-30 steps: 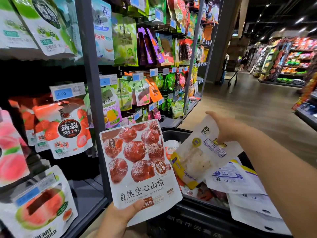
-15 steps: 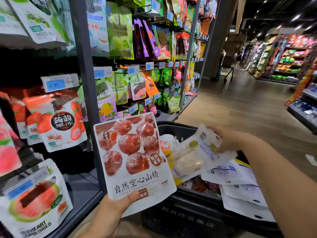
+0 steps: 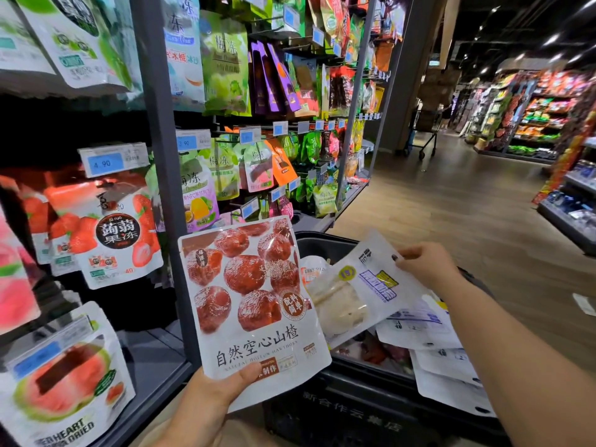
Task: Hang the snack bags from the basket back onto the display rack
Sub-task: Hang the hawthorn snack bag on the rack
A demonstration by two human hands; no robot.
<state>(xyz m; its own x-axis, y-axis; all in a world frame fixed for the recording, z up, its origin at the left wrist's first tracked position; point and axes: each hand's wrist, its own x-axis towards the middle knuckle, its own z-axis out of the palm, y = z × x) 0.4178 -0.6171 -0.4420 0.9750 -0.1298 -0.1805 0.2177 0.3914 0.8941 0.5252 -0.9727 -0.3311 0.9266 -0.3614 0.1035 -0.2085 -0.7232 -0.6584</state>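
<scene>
My left hand (image 3: 206, 403) grips the bottom edge of a white hawthorn snack bag (image 3: 251, 301) printed with red fruit, held upright in front of the display rack (image 3: 161, 188). My right hand (image 3: 425, 266) pinches the top of a clear and white snack bag (image 3: 358, 288) that lies slanted over the black basket (image 3: 338, 414). Several more white bags (image 3: 429, 330) lie in the basket and hang over its right rim.
Hanging bags fill the rack: strawberry jelly pouches (image 3: 116, 233), a watermelon bag (image 3: 61, 379), green plum jelly bags (image 3: 222, 66). A grey rack upright (image 3: 158, 156) stands just left of the hawthorn bag. Wooden aisle floor (image 3: 451, 195) opens to the right, with shelves (image 3: 567, 214) beyond.
My right hand has lowered the clear bag from above the basket down toward it and shifted its grip to the bag's top. The hawthorn bag stays held in my left hand.
</scene>
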